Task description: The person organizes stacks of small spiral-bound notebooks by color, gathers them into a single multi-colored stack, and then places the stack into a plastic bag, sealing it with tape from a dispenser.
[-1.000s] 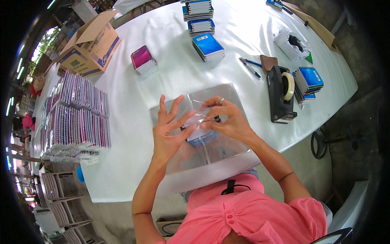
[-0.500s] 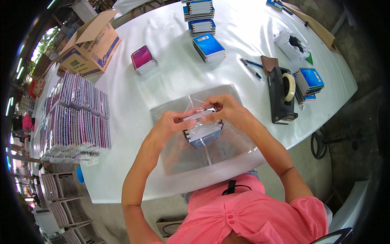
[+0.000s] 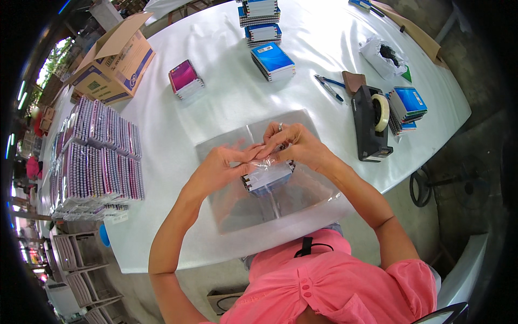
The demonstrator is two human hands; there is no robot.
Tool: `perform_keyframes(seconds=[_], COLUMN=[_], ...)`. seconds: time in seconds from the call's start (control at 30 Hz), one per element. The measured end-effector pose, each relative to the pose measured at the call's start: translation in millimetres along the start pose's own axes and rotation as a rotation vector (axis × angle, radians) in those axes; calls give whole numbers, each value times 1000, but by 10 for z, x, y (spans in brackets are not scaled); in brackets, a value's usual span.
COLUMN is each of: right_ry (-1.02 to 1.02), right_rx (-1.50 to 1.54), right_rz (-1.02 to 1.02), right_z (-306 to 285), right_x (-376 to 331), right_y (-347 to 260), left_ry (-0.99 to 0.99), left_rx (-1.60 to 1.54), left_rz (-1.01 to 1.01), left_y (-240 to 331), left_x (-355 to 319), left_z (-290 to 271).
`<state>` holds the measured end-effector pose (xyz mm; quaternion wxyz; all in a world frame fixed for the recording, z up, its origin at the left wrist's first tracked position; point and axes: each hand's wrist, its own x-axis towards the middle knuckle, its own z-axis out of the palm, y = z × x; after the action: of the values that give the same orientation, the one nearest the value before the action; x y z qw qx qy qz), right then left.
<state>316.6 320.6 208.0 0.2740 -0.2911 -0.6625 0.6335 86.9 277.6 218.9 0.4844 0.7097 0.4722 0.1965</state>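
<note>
Before me stands a small stack of spiral notebooks (image 3: 271, 179) inside a clear plastic bag. My left hand (image 3: 229, 160) and my right hand (image 3: 294, 143) meet over its top, fingers bent and pinched together on the bag's gathered film (image 3: 264, 163). The right hand wears a ring. My fingers cover part of the notebooks. Beneath the stack lies a pile of flat clear plastic bags (image 3: 243, 208), spread on the white-covered table (image 3: 167, 237).
Wrapped spiral notebooks (image 3: 100, 156) are piled at the left, near an open cardboard box (image 3: 116, 67). A black tape dispenser (image 3: 369, 124) stands right, beside blue notebooks (image 3: 408, 105) and pens (image 3: 330, 87). Further blue stacks (image 3: 273, 60) and a magenta stack (image 3: 185, 78) stand farther back.
Both hands have drawn closer together above the notebooks. The film flap that stood up between them is now folded down under the fingers. The view has shifted slightly.
</note>
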Motion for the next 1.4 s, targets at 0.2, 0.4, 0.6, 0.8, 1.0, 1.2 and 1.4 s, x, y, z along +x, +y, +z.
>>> perform_keyframes(seconds=[0.2,0.4,0.6,0.8,1.0,1.2,1.4], right_ry=[-197,45,422,1188,987,1239,1263], right_rx=[-800,-1172,-882,-766,28,446,-172], right_rz=[-331,-573,-406,157,502,20,212], right_z=[-133,122,-97,-1538,-1438,-1194,-826], right_x=[-227,-459,-953,-1837,-1736,-1960,-2065], right_y=[-253,-58,-155,397,199,468,755], left_ry=[-3,143,183,191,231,230,241], left_rx=[773,974,1036,991,1015,1005,1002], left_rz=[190,215,264,304,276,282,259], left_y=[362,379,423,477,454,452,452], left_x=[-265,-349,-385,-353,-399,-364,-415], left_z=[114,254,312,398,415,467,426])
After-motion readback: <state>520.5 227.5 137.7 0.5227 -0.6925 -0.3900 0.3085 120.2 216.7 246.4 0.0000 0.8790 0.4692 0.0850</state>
